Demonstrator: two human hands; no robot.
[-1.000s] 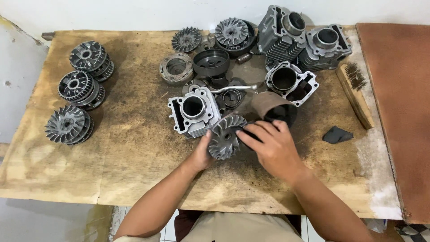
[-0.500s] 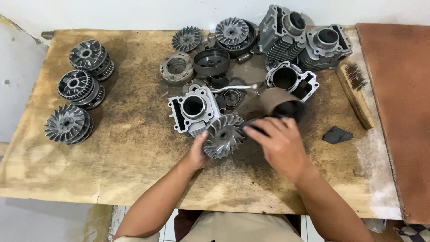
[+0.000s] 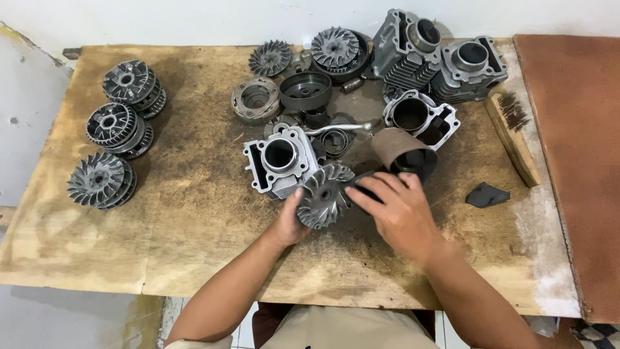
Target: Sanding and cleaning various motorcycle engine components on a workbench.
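gripping a finned metal disc (image 3: 325,195), the left hand (image 3: 292,223) curls its fingers behind the disc's lower left edge, holding it tilted just above the desk (image 3: 194,213). the right hand (image 3: 399,212) lays spread fingers (image 3: 368,194) against the disc's right side. an engine cylinder (image 3: 281,159) sits just beside it; three stacks of finned discs (image 3: 116,129) lie well apart, far left.

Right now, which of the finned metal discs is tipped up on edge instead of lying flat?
The finned disc held between both hands at the table's front middle; the rest lie flat in stacks or among the parts.
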